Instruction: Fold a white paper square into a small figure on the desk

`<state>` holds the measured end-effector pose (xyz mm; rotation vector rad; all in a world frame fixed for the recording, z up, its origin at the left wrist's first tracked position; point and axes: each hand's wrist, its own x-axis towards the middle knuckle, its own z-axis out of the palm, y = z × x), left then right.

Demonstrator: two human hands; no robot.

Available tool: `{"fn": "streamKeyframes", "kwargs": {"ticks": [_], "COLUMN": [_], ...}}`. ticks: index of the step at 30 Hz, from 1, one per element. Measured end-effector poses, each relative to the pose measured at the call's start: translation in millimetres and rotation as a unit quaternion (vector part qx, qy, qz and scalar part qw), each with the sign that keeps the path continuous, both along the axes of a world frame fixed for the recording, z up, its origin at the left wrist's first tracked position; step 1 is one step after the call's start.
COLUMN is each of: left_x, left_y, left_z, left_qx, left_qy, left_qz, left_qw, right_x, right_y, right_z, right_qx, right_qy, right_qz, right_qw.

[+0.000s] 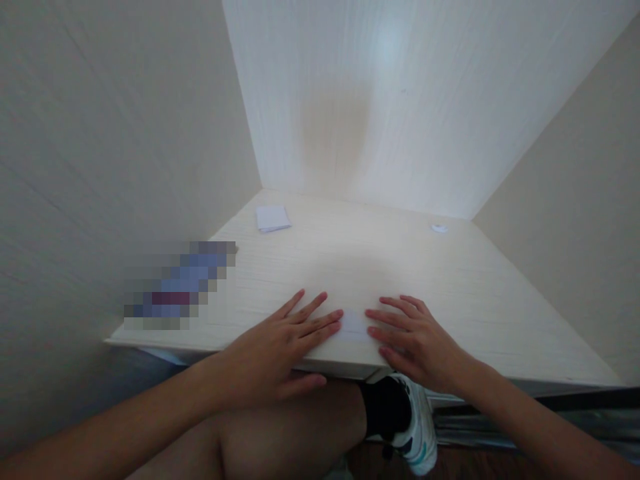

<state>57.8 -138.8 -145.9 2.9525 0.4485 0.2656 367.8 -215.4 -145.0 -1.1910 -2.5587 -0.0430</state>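
A small white piece of paper [355, 325] lies flat near the front edge of the pale desk, between my two hands. My left hand [295, 337] rests with fingers spread at the desk edge, its fingertips at the left side of the paper. Opposite it, my right hand [413, 337] lies with fingers apart, the fingertips at the paper's right side. Neither hand grips anything. Whether the fingertips press on the paper or just beside it, I cannot tell.
Toward the back left of the desk [480, 300] lies a stack of white paper [273, 218]. A small white object [439, 228] sits at the back right. A blurred-out bluish item [193, 280] is along the left panel. Panels enclose three sides.
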Motion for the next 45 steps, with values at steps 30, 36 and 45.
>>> {"fn": "streamKeyframes", "kwargs": {"ticks": [30, 36, 45], "left_x": [19, 14, -1], "left_y": [-7, -12, -11], "left_z": [-16.3, -13.1, -4.6], "left_qx": [0.073, 0.093, 0.112], "left_qy": [-0.064, -0.039, -0.026], "left_qz": [-0.026, -0.025, -0.035], "left_qw": [0.995, 0.995, 0.993], "right_x": [-46, -58, -45], "right_y": [-18, -24, -19], "right_z": [-10.0, -16.6, -15.6], "right_qx": [0.066, 0.052, 0.059], "right_qy": [0.028, 0.033, 0.002], "right_qz": [-0.027, -0.052, -0.059], "right_qw": [0.997, 0.997, 0.997]}}
